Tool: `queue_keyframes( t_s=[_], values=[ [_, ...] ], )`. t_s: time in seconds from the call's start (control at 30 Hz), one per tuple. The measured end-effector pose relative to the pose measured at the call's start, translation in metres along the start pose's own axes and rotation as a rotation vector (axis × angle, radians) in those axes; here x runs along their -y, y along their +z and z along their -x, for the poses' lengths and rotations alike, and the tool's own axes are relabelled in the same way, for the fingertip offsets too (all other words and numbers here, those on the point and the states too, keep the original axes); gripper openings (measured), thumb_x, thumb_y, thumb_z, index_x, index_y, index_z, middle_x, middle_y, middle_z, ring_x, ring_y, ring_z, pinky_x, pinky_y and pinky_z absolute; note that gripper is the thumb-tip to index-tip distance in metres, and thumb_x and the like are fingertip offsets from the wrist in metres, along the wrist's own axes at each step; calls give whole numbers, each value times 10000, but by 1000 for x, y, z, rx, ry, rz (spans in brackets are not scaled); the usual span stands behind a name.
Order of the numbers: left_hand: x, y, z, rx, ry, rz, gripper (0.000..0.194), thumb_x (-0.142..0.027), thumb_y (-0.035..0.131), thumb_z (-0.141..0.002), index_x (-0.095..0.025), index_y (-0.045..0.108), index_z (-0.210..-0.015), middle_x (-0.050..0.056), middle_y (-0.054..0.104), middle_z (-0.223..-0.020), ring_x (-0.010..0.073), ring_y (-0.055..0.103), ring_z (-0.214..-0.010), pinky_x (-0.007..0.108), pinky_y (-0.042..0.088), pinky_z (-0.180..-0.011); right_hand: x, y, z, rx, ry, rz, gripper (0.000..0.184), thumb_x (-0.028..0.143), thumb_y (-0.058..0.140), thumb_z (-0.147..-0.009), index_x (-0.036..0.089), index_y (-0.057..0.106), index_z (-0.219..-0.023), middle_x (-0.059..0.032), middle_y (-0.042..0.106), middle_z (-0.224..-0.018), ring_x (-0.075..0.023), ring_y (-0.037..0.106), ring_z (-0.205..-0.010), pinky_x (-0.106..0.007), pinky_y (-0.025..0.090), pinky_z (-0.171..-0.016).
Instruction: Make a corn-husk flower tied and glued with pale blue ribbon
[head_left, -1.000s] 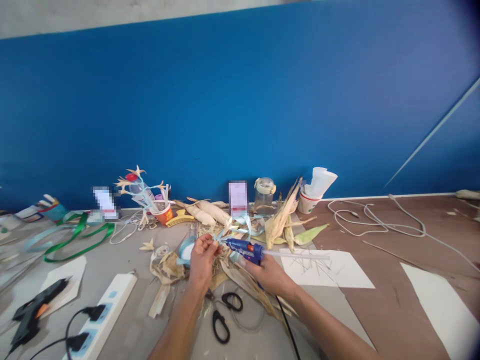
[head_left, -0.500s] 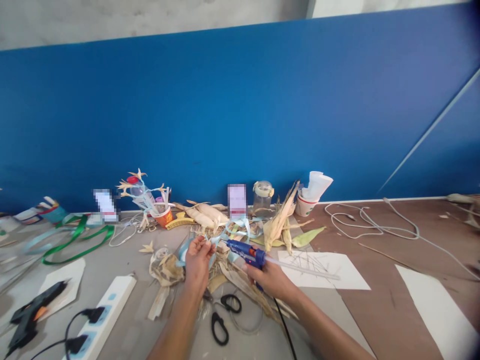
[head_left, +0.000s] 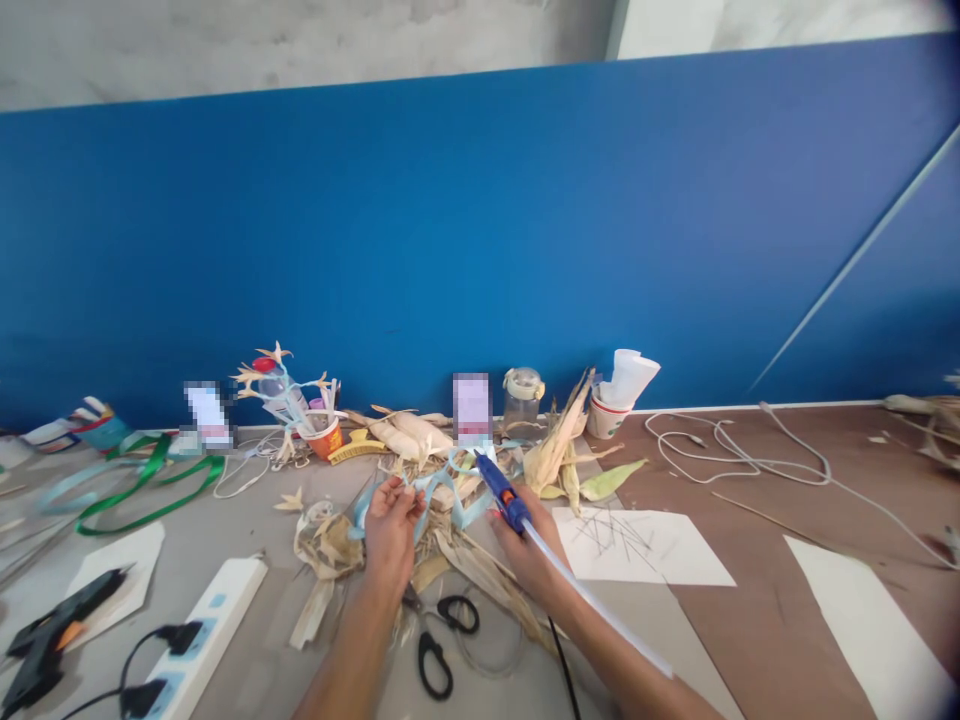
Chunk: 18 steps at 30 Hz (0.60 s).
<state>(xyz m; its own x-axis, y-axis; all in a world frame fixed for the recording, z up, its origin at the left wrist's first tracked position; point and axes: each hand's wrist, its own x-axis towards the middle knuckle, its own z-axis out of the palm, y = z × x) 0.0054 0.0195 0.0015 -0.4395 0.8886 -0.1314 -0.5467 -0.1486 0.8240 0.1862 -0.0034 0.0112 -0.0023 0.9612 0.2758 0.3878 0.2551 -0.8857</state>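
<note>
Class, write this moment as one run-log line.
left hand: at light-blue ribbon | right hand: holding blue glue gun | scissors: lying unheld

Left forearm (head_left: 351, 640) and right forearm (head_left: 600, 650) bare, converging toward the tabletop's (head_left: 262, 520) far edge, left hand (head_left: 388, 525) with fingers curled and fingertips pinched together, right hand (head_left: 529, 550) closed in a grip, the two hands apart, side by side.

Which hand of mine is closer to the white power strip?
Your left hand: it's right of the power strip and farther forward; your right hand, holding the blue glue gun, is farther right.
</note>
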Motion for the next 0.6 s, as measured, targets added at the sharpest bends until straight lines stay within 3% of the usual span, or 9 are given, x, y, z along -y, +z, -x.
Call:
queue_keyframes(
  t_s=[0.17, 0.27, 0.37, 0.4, 0.43, 0.5, 0.6],
  values=[
    [-10, -2, 15, 301, -132, 105, 356, -291, 804, -513, -243, 566, -772, -39, 598, -674, 122, 572, -604, 330, 508, -686, -6, 4, -6, -86, -68, 100, 243, 235, 509, -782, 191, 537, -1020, -77, 526, -972, -216, 544, -887, -347, 458, -801],
    [-8, -7, 30, 548, -260, 26, 354, -390, 809, -483, -253, 584, -719, -20, 552, -559, 177, 580, -606, 393, 505, -693, -11, 9, -8, -100, -125, 165, 352, 134, 474, -743, 171, 514, -1090, -97, 510, -1022, -231, 522, -953, -375, 445, -854],
    [-4, -5, 44, 661, -308, -16, 393, -402, 834, -431, -233, 581, -680, -17, 504, -461, 228, 591, -646, 434, 493, -709, -19, 13, -10, -158, -186, 269, 444, 91, 457, -692, 152, 501, -1130, -121, 503, -1058, -260, 499, -997, -428, 428, -879],
    [-4, -3, 48, 777, -344, -48, 374, -400, 827, -456, -219, 570, -658, -13, 512, -465, 234, 599, -699, 431, 482, -739, -22, 14, -11, -186, -205, 311, 455, 92, 457, -685, 146, 499, -1135, -129, 502, -1063, -271, 496, -996, -446, 428, -870],
    [-4, -1, 50, 923, -371, -68, 402, -396, 839, -432, -204, 569, -660, -11, 534, -475, 225, 597, -691, 429, 475, -750, -25, 15, -12, -213, -223, 353, 463, 94, 457, -682, 139, 496, -1141, -136, 500, -1070, -280, 494, -993, -459, 430, -857],
    [-8, 5, 54, 1037, -364, -93, 407, -369, 834, -463, -183, 571, -711, -11, 599, -573, 158, 576, -614, 406, 458, -777, -31, 14, -14, -262, -256, 427, 482, 91, 455, -683, 133, 479, -1163, -145, 498, -1085, -291, 488, -995, -468, 432, -837],
    [-15, 10, 56, 1068, -312, -96, 340, -360, 799, -551, -178, 560, -709, -15, 609, -596, 139, 578, -609, 411, 432, -821, -38, 13, -15, -299, -314, 497, 507, 87, 455, -698, 141, 443, -1202, -143, 499, -1094, -289, 482, -1010, -455, 430, -824]
  ],
)
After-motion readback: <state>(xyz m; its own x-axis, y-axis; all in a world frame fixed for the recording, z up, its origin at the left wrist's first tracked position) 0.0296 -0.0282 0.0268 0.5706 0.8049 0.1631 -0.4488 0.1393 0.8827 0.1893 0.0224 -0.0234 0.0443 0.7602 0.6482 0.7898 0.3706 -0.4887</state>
